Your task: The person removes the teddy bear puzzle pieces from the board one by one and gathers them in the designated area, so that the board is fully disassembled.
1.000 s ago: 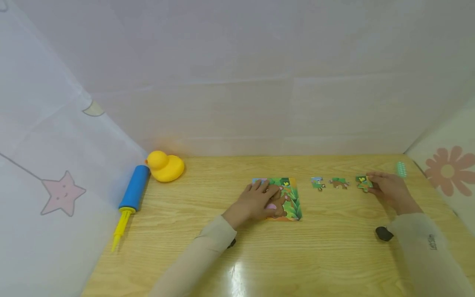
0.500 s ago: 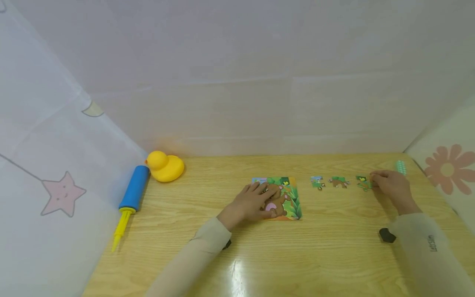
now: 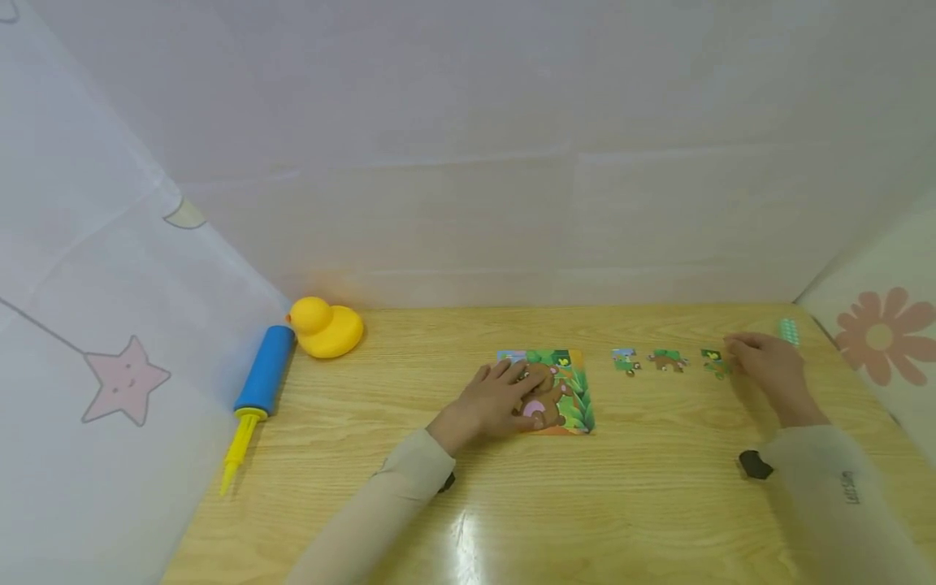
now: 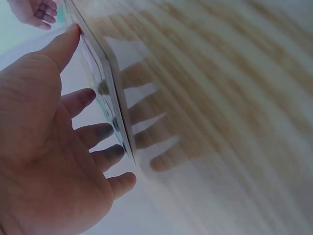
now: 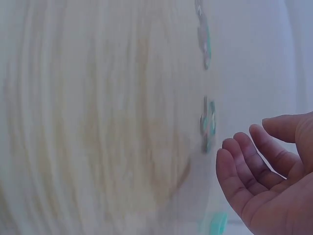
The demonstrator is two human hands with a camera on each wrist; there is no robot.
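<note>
The left hand (image 3: 493,404) lay with fingers spread on the puzzle board (image 3: 579,402), right of and below center in the head view, concealing its left portion. The right hand (image 3: 773,372), at frame right, was loosely curled, thumb and fingers apart, beside the right-hand puzzle piece (image 3: 712,363); contact could not be determined. The right-wrist view showed blurred pieces edge-on. The right sleeve (image 3: 834,487) ran out of frame, lower right.
</note>
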